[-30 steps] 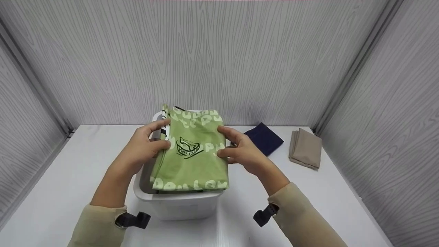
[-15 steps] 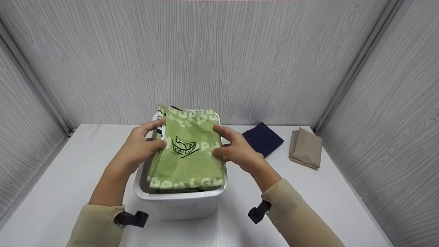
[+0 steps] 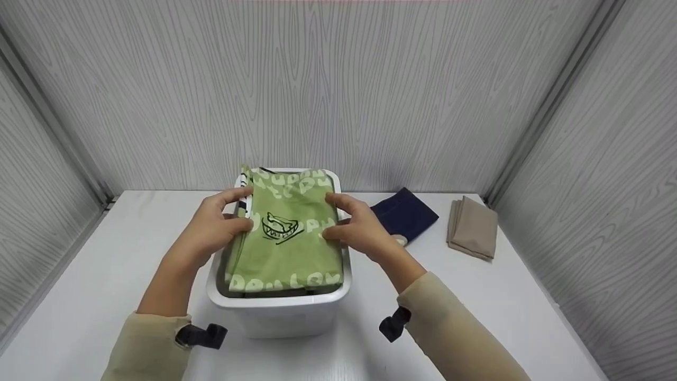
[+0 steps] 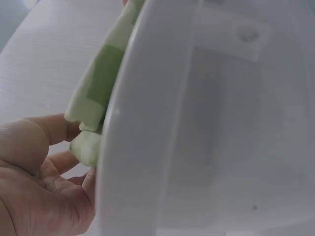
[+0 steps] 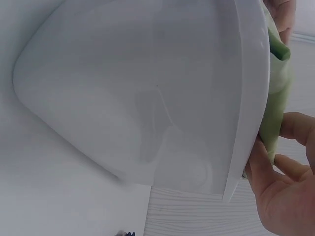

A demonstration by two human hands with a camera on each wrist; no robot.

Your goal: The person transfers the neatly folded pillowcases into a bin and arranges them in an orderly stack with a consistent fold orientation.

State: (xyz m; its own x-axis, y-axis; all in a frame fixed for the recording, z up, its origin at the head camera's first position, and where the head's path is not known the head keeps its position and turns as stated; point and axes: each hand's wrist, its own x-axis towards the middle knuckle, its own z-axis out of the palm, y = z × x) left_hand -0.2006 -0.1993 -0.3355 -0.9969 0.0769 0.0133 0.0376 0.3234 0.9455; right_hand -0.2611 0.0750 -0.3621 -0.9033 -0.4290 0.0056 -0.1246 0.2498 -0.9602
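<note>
A folded green garment (image 3: 288,254) with pale lettering and a black bowl-like drawing lies flat at the mouth of a white plastic bin (image 3: 280,302). My left hand (image 3: 211,227) pinches its left folded edge, thumb on top, where a black-and-white strip shows. On the opposite edge, my right hand (image 3: 362,227) grips the cloth the same way. The left wrist view shows pale green fabric (image 4: 106,73) close against the bin's rim, fingers curled at its edge. In the right wrist view, right-hand fingers reach between the rim and the fabric (image 5: 278,93). The bin's contents are mostly hidden.
A folded navy cloth (image 3: 406,214) lies on the white table (image 3: 412,328), partly behind the right hand. Farther right is a folded beige cloth (image 3: 472,227). Grey wood-grain panels (image 3: 317,95) enclose the table at the back and sides.
Both hands have carried the green garment slightly left and lower, so it now sits within the bin's rim instead of overlapping its right side. The bin and the other cloths stay put.
</note>
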